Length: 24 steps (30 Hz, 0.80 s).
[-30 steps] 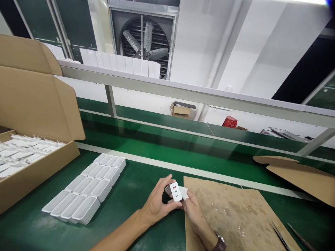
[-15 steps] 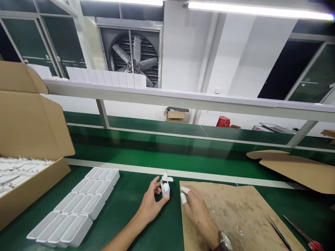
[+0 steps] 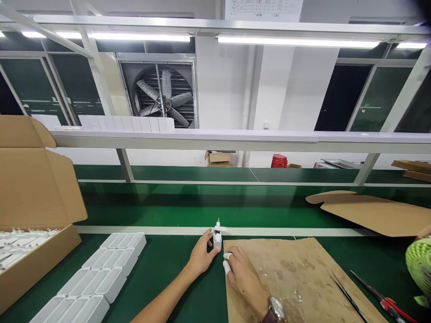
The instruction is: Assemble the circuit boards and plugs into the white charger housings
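Note:
My left hand [image 3: 201,255] is closed on a small white open-topped box [image 3: 217,245] that stands upright on the green table, thumb at its front and fingers at its left side. Inside the box is a rounded white piece. A white part with a thin upright tip [image 3: 218,225] sits at the top of the box. Just to the right, my right hand [image 3: 244,276] rests on the brown cardboard sheet [image 3: 286,255], empty, fingers extended. White covers are on two of its digits, and a watch [image 3: 276,308] is on that wrist.
Rows of white trays [image 3: 107,280] lie at left beside an open carton [image 3: 72,244] of white parts. Tweezers [image 3: 348,296] rest on the cardboard sheet, with red-handled scissors [image 3: 387,301] to their right. A green mesh-like object [image 3: 419,264] shows at the right edge.
The view has tilted upward and levelled. My left hand still holds the white box, and my right hand remains on the cardboard. The green object has come into view at right.

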Available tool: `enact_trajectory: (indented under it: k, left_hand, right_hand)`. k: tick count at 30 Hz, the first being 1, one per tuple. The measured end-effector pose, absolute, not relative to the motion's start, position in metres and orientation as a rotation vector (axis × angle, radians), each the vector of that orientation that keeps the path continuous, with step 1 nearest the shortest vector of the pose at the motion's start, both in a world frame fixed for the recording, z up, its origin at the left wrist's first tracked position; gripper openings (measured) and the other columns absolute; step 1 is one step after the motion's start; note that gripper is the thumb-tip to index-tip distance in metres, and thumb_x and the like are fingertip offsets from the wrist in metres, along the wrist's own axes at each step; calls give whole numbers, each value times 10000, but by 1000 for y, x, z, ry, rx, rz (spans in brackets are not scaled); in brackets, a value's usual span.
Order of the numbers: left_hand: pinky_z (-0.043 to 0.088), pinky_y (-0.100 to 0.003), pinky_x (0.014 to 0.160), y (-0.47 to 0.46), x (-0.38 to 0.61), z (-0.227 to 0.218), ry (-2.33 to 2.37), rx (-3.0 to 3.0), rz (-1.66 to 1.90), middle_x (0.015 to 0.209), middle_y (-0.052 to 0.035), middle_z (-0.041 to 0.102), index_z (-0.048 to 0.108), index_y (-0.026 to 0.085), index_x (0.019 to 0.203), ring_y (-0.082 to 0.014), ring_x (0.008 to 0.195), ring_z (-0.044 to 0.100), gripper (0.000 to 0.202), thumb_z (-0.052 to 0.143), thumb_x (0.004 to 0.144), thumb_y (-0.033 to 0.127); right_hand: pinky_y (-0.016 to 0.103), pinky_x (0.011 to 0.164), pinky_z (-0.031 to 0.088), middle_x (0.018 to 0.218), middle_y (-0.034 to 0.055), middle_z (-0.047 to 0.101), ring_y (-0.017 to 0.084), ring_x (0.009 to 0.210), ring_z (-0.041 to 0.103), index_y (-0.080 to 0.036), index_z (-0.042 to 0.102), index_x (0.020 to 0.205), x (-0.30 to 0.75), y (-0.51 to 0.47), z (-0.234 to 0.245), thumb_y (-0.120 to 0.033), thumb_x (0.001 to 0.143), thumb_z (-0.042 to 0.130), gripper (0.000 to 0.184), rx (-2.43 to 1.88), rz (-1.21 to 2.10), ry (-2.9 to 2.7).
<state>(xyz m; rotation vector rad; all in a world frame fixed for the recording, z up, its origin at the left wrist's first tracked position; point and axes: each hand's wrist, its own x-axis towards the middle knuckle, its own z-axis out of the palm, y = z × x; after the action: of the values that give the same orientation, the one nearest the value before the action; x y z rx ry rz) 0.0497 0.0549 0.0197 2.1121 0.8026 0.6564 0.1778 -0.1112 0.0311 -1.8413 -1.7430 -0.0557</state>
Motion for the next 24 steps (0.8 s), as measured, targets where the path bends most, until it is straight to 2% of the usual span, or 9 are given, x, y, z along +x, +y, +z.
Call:
enact_trajectory:
  k: [6,14,19,24]
  left_hand:
    - [479,-454,1097,50,46,21,826,2162,647,1441,-92,661,406,217,1567,-268,1103,656,766,636,858,399]
    - [484,-454,1084,45,46,25,819,2250,633,1391,-96,679,368,213,1599,-275,1114,648,759,621,907,393]
    - [494,-480,1062,42,46,28,827,2309,619,1256,-116,713,393,187,1586,-309,1135,645,715,585,938,420]
    - [480,-488,1050,37,49,32,829,2353,575,1232,-127,694,330,168,1617,-316,1102,626,721,525,972,426]
  right_hand:
    - [422,978,545,1176,99,662,276,1076,618,-184,667,1100,177,-113,32,35,891,509,341,-1851,-84,-1741]
    - [433,987,539,1134,108,665,284,1073,616,-179,674,1118,181,-111,25,4,913,503,324,-1863,-120,-1763]
    - [450,983,536,1177,117,672,301,1077,612,-177,684,1081,179,-111,21,19,847,546,335,-1919,-162,-1755]
    - [466,987,542,1200,126,672,315,1095,612,-177,688,1108,178,-111,18,16,813,571,371,-1965,-186,-1765]
